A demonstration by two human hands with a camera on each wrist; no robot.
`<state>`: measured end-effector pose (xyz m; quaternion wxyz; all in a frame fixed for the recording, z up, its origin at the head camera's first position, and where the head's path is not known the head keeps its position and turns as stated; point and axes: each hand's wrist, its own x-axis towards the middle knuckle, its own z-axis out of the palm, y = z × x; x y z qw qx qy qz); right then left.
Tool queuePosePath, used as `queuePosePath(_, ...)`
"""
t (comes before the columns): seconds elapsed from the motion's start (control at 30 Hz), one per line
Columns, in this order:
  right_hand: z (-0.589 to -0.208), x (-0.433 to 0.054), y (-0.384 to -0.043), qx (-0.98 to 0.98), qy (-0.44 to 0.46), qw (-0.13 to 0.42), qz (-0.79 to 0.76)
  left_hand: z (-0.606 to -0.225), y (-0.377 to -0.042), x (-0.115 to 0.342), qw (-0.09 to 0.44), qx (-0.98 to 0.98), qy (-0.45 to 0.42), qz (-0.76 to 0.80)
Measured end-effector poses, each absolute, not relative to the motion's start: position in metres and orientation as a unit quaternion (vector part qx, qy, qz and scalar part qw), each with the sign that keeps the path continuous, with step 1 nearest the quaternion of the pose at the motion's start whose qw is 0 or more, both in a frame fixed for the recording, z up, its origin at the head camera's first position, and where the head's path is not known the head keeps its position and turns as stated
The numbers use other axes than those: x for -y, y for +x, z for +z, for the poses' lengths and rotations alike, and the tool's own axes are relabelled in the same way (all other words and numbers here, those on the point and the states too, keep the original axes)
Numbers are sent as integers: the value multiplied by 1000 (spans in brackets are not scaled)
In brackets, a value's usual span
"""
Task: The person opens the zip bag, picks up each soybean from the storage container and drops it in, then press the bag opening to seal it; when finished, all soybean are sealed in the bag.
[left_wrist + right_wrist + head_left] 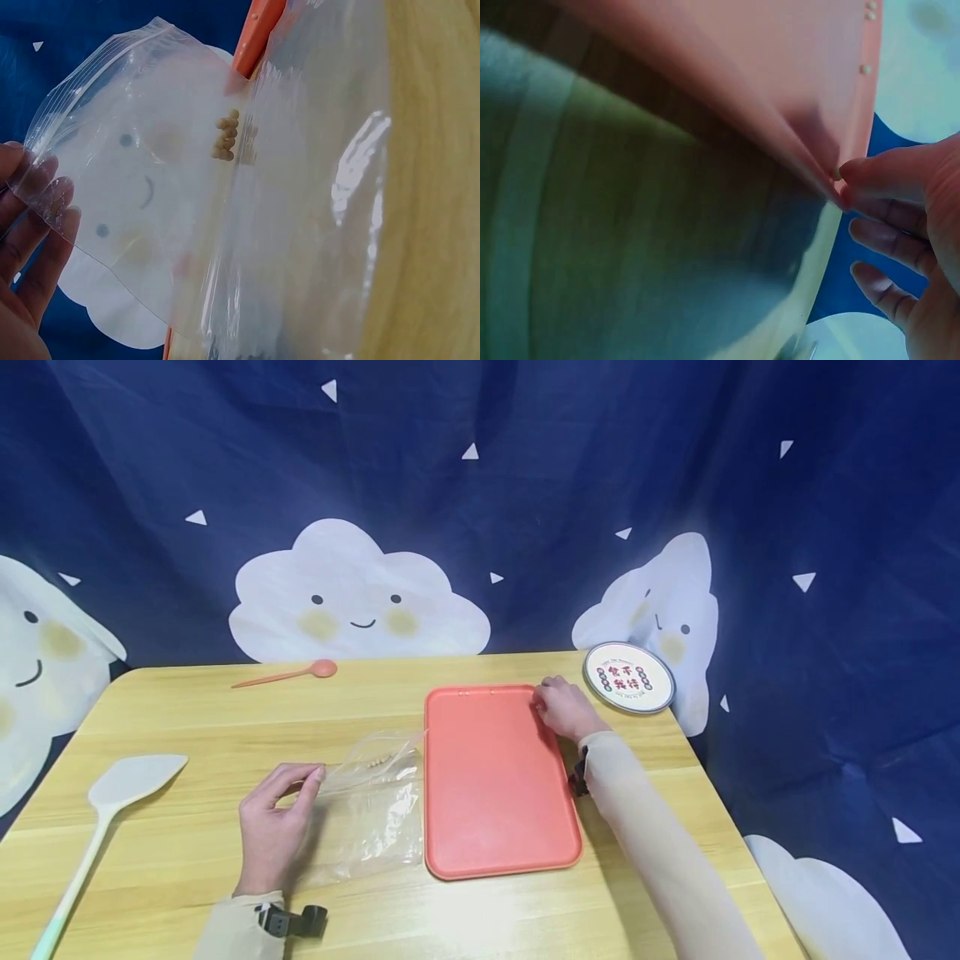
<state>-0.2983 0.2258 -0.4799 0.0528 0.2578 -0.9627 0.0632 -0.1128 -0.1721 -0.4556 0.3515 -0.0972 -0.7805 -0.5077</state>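
My left hand (277, 818) pinches the edge of a clear zip bag (382, 814), its mouth lifted off the table. Several small beige soybeans (226, 135) lie inside. A shallow orange-pink tray (498, 785) lies right of the bag, almost touching it. At the tray's far right corner, my right hand (566, 706) has its fingertips around one soybean (836, 174), partly hidden by a digit. In the right wrist view the other fingers stay apart outside the rim. A few more soybeans (865, 70) sit along the tray's far edge.
Past the tray's far right corner lies a round white plate (628, 677) with red lettering. An orange spoon (322, 668) lies by the table's back edge. A pale spatula (135, 781) lies at the left. Behind the table hangs a dark blue curtain (525, 510) with clouds.
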Motion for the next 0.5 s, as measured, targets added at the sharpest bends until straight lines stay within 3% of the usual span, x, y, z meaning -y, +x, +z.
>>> queuePosePath(0.5,-483,-217,-300,971,238,27,-3,-457,-113,174,329,793,-74,-508)
